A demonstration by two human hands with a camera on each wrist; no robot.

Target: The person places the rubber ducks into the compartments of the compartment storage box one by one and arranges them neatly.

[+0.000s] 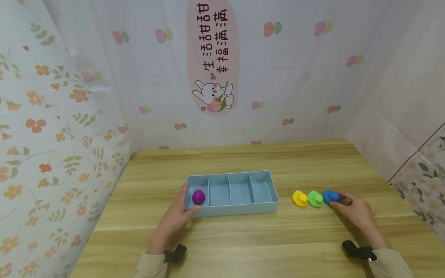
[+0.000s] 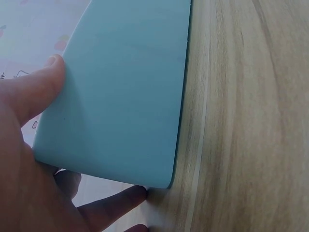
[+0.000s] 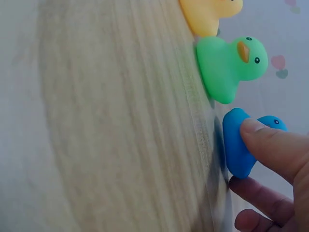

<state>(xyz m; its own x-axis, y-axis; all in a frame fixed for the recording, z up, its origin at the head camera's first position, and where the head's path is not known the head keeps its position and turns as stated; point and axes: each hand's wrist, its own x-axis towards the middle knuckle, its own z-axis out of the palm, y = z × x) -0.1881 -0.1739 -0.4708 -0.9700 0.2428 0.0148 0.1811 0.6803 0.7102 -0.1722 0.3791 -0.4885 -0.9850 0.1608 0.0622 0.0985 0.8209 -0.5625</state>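
Wood tbl [image 1: 250, 243] w/ fruit-print cloth [image 1: 278, 73] bhnd.

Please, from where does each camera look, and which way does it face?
Head: on the head, facing forward and down at the tray, yellow duck, green duck and blue duck; left hand and right hand show.
Left wrist: on that wrist, facing the tray's outer wall; the left hand shows.
Right wrist: on that wrist, facing the ducks; the right hand shows.
Head and right wrist share the right hand pinching the blue duck.

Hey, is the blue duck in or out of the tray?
Out. The right hand pinches the blue duck beside the green duck, right of the tray.
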